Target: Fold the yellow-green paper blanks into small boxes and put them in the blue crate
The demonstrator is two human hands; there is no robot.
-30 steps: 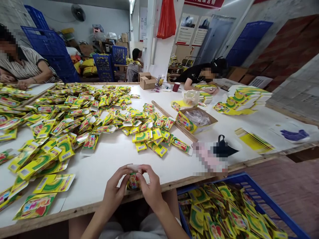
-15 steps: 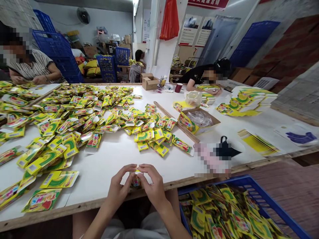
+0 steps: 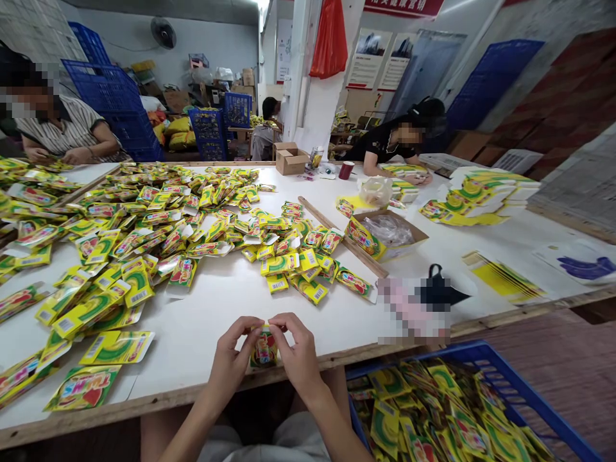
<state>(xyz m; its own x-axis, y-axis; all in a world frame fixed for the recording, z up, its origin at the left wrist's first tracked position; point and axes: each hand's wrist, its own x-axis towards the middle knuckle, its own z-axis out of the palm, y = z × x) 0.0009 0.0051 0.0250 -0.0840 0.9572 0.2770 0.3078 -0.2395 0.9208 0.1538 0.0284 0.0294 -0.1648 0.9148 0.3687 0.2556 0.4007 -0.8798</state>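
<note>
My left hand (image 3: 231, 362) and my right hand (image 3: 298, 359) meet at the near edge of the white table (image 3: 216, 308). Both pinch the top of one small yellow packet (image 3: 264, 350) with red print, held upright between the fingertips. A wide heap of the same yellow-green packets (image 3: 144, 237) covers the table's left and middle. A few loose packets (image 3: 303, 269) lie just beyond my hands.
A blue crate (image 3: 462, 410) full of packets stands at lower right. A wooden stick (image 3: 341, 237), an open cardboard box (image 3: 389, 231) and a black mask (image 3: 440, 292) lie right of centre. Several people work at the far left, back and far side.
The packet's top flap has been pressed down between my fingers, and more of the packet's face shows now. Both hands stay in the same spot.
</note>
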